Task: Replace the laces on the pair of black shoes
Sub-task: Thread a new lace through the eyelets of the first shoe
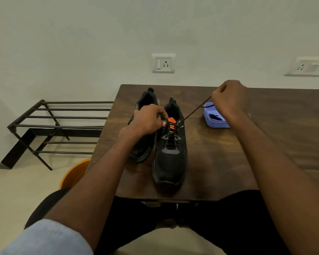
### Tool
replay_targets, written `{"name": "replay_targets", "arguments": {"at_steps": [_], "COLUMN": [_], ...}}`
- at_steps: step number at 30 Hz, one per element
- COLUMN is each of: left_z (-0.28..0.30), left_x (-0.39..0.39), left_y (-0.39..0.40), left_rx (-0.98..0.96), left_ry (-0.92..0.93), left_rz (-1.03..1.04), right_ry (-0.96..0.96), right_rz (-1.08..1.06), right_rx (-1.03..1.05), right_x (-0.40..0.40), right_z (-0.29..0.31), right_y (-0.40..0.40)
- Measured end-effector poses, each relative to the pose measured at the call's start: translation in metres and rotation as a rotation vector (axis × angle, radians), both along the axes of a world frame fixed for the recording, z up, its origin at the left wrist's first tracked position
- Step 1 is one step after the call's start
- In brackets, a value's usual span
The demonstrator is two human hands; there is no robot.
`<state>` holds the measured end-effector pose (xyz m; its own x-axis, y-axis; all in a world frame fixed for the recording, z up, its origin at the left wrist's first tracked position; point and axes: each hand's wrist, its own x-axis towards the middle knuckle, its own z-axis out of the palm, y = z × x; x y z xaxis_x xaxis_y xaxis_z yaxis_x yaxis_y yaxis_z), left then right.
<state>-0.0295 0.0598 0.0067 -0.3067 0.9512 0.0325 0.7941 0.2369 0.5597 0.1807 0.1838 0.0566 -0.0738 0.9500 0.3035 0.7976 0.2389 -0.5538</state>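
Pinching the shoe's [170, 144] collar by the top eyelets, the left hand [148, 120] steadies it. The right hand [228, 100], fingers clenched on the lace [195, 109], holds it taut above the table [228, 162].

Box [215, 119] right of shoes [170, 151]

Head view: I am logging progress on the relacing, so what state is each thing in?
Near shoe: upright, partly laced.
Far shoe: on table, laces hidden.
Lace: pulled taut.
Left hand: grips near shoe's collar.
Right hand: grips lace.
Purple box: open, dark item inside.
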Motion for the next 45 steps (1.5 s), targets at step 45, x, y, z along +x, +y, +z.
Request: {"name": "replay_targets", "arguments": {"at_steps": [45], "left_z": [0.010], "left_x": [0.008], "left_y": [-0.009], "left_rx": [-0.044], "left_ry": [-0.048], "left_rz": [0.021], "right_ry": [-0.247], "right_rz": [0.567], "right_rx": [-0.505], "right_x": [-0.038], "right_z": [-0.018], "right_y": [-0.034]}}
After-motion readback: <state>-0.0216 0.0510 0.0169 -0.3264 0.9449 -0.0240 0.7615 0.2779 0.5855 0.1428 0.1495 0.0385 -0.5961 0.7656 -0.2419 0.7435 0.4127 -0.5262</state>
